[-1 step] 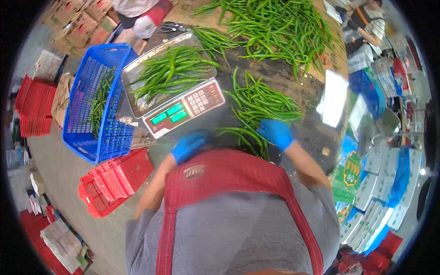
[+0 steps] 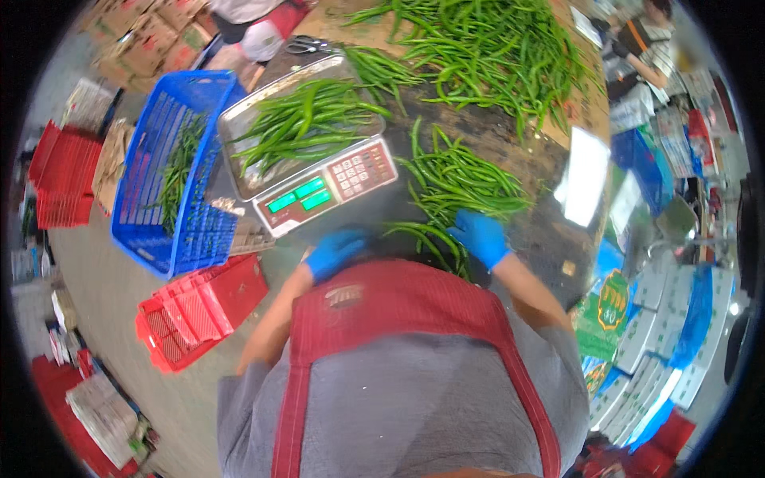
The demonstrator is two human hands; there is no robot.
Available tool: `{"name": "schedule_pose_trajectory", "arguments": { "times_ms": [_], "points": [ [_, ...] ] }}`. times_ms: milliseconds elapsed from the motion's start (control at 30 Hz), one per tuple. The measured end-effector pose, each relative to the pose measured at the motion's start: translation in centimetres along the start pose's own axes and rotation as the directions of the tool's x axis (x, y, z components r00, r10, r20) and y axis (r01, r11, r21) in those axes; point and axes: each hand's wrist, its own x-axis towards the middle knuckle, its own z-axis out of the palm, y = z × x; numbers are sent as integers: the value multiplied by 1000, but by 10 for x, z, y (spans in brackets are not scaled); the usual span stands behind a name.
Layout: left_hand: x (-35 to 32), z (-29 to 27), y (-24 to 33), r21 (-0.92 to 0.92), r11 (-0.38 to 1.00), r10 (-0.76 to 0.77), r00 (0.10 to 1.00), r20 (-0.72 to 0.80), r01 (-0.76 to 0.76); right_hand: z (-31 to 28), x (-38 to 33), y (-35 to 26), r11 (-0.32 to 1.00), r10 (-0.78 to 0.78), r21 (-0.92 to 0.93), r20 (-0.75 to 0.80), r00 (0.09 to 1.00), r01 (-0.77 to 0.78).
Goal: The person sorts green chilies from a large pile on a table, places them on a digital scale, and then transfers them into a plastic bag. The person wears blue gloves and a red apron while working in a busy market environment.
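My right hand (image 2: pixel 482 239), in a blue glove, is at the near side of a small heap of long green chili peppers (image 2: pixel 470 183). Its fingers curl in on a few peppers at the heap's edge. By the table's near edge, below the scale, is my left hand (image 2: pixel 336 253), also blue-gloved; its fingers are smeared by motion. A digital scale (image 2: pixel 351 175) with lit green displays stands ahead of it. On the scale's metal tray (image 2: pixel 239 179) lies a bunch of green chili peppers (image 2: pixel 307 119). Loose peppers (image 2: pixel 430 235) lie between my hands.
A larger chili pile (image 2: pixel 494 64) covers the table's far side, with scissors (image 2: pixel 307 45) to its left. White paper (image 2: pixel 582 179) lies on the right. Left of the table are a blue crate (image 2: pixel 171 259) holding some peppers and red crates (image 2: pixel 211 303). Other people stand farther off.
The whole view has shifted slightly to the right. My hands, the scale and the peppers keep nearly the same places relative to each other.
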Motion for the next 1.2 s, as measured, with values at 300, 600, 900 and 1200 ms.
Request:
{"name": "schedule_pose_trajectory", "arguments": {
  "times_ms": [300,600,900,1200],
  "points": [
    [1,13,-2,58,998,14,999,46,-17,15,-23,-4,999,44,6,-94,995,-44],
    [-2,16,-3,-20,999,-27,997,73,28,23,-5,-1,999,-15,-34,-59,998,13],
    [14,12,63,-203,979,10,1000,12,-7,-117,-31,10,662,196,705,-490,849,254],
    [73,43,157,-273,922,311,945,102,-274,-111,38,-92,203,-4,926,-325,946,320]
  ]
}}
